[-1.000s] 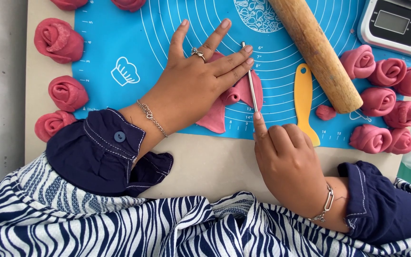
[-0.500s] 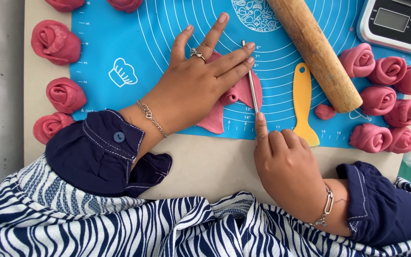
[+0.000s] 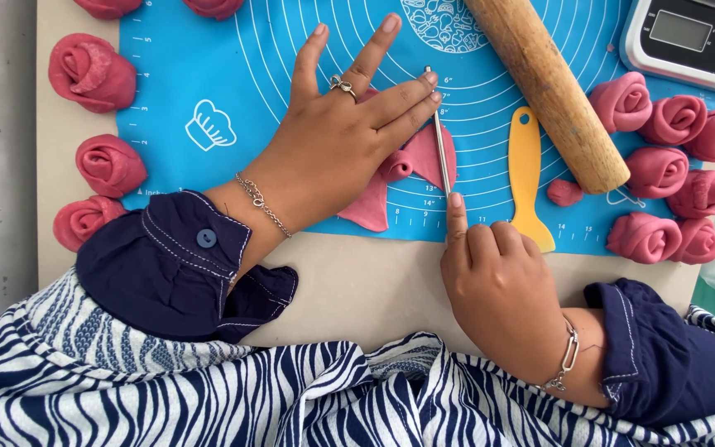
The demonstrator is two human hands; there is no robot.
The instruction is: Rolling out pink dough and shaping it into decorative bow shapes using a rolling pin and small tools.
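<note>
the right hand (image 3: pixel 502 285) has slid slightly toward the body along the thin metal rod (image 3: pixel 440 136).

On the blue silicone mat (image 3: pixel 208 74) a wooden rolling pin (image 3: pixel 552 91) lies slanted beside a yellow plastic scraper (image 3: pixel 527 178), finished pink dough roses (image 3: pixel 668 165) are grouped at the right, more roses (image 3: pixel 93 73) line the left edge, and a white kitchen scale (image 3: pixel 693 37) stands in the upper right corner.
</note>
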